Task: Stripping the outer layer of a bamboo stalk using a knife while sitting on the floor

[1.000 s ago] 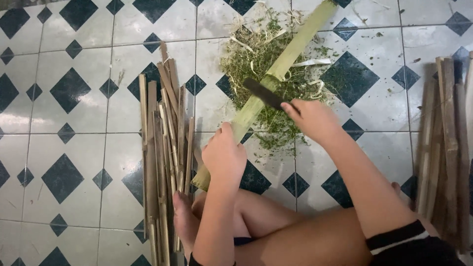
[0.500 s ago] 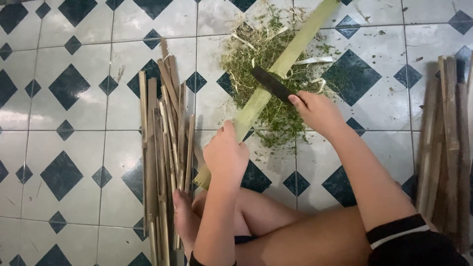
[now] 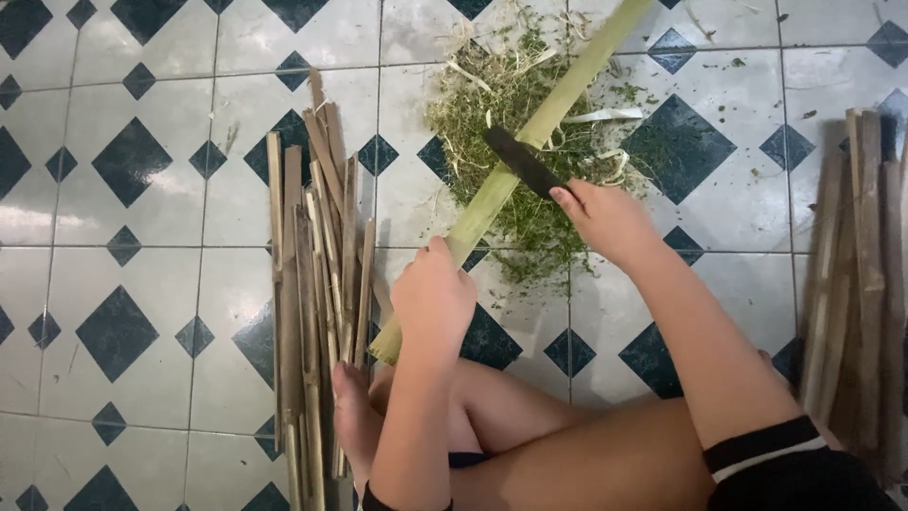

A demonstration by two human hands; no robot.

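Note:
A long pale green bamboo strip [image 3: 530, 142] slants from near my knee up to the top right. My left hand [image 3: 433, 298] grips its lower end. My right hand [image 3: 605, 218] holds a dark knife [image 3: 523, 161] whose blade lies across the strip at mid-length. Under the strip lies a heap of green shavings [image 3: 515, 104] with pale curls in it. My bare legs and a foot [image 3: 355, 412] are folded beneath my arms.
A pile of brown split bamboo slats [image 3: 317, 274] lies on the tiled floor [image 3: 123, 237] left of my foot. Another stack of brown slats [image 3: 865, 284] stands along the right edge. The floor has white tiles with dark diamonds.
My right hand has slid the knife up along the strip, away from me. The left hand has stayed on the lower end.

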